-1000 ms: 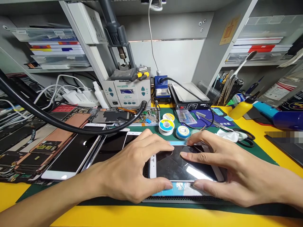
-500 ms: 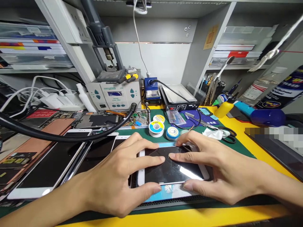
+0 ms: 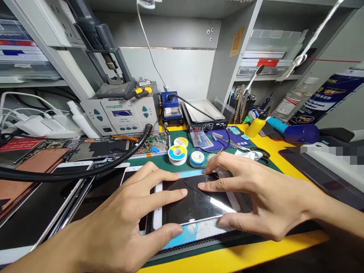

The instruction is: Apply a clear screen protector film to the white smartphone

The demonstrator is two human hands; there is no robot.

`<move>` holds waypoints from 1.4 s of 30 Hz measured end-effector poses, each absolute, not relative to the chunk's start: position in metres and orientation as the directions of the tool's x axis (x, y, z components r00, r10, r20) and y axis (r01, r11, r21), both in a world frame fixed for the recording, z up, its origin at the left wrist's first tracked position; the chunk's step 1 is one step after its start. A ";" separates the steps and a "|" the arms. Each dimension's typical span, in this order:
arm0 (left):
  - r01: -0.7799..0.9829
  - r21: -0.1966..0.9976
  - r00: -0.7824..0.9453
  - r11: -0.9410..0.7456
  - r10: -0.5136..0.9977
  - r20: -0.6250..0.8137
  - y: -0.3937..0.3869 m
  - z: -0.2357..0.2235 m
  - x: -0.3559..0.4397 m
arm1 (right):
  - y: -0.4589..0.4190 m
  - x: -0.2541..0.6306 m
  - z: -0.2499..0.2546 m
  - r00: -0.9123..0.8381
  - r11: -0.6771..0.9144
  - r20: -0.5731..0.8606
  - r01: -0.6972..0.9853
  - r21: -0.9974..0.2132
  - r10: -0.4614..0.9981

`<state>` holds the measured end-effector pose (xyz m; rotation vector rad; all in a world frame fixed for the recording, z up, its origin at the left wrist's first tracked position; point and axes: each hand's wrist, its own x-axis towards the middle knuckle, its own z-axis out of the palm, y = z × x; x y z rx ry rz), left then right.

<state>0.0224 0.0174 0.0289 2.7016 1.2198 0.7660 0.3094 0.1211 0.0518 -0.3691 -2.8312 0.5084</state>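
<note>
The left hand (image 3: 122, 216) and right hand (image 3: 256, 197) lie closest to the camera, both with a wide grip across a white-framed phone (image 3: 196, 201), which lies flat and face up on the green cutting mat (image 3: 162, 161). The left fingers press on the left part of the dark, scratched glass, and the left thumb (image 3: 178, 229) sits at its lower edge. The right fingers rest on the glass and its upper edge, and the right thumb (image 3: 224, 223) sits at the lower edge. A blue-and-white film (image 3: 184, 236) shows below the phone and at its upper edge. A black slotted strip (image 3: 199, 246) runs along the near side of the mat, above the yellow table (image 3: 236, 252). To the left lie further phones (image 3: 42, 212), under a black hose (image 3: 71, 174). Beyond the hands stand solder spools (image 3: 177, 152), beside a white cloth (image 3: 248, 154) and black-handled scissors (image 3: 264, 154). Farther back stand a hot-air station (image 3: 119, 113), marked "QUICK" and "LEAD FREE", a blue soldering unit (image 3: 171, 108), and a heating plate (image 3: 203, 117). At the far right, a spray can (image 3: 327, 94) carries partly legible lettering.
</note>
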 end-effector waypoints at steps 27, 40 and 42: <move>0.657 0.339 0.547 -0.673 0.735 0.400 0.017 0.026 0.022 | 0.121 0.313 0.053 -0.923 0.867 0.064 0.330 -0.374 0.379; 0.703 0.351 0.539 -0.619 0.785 0.305 0.019 0.037 0.017 | 0.121 0.313 0.053 -0.926 0.889 0.091 0.318 -0.330 0.365; 0.715 0.309 0.546 -0.628 0.777 0.315 0.020 0.040 0.014 | 0.121 0.313 0.052 -0.924 0.889 0.099 0.320 -0.327 0.369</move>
